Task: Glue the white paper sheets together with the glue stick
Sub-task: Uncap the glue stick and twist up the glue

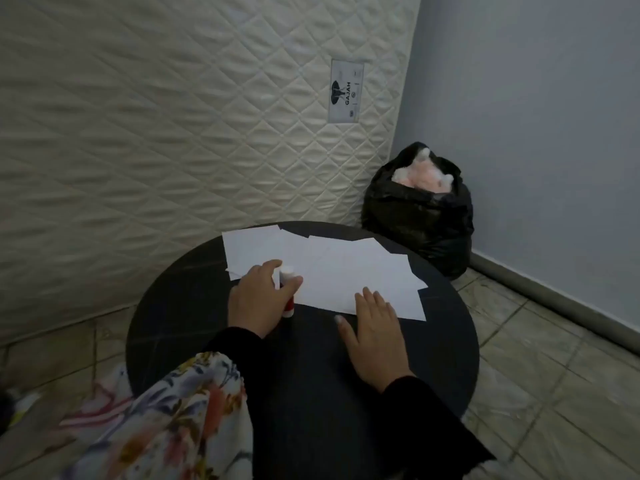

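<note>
On 1 table (194, 327), 2 hands, 1 glue stick (286, 285), several sheets (346, 271).

Table access: near half open, far half papered.

Your near side of the table (194, 327) is bare dark top between and in front of both hands. The sheets (329, 268) overlap across the far half, reaching close to the far rim. Your left hand (258, 299), gripping the glue stick (286, 289), blocks the sheets' left corner; your right hand (375, 336) lies flat over their near edge. The mattress (173, 116) closes off the far left, the bag (420, 213) the far right beside the wall (536, 116).
</note>
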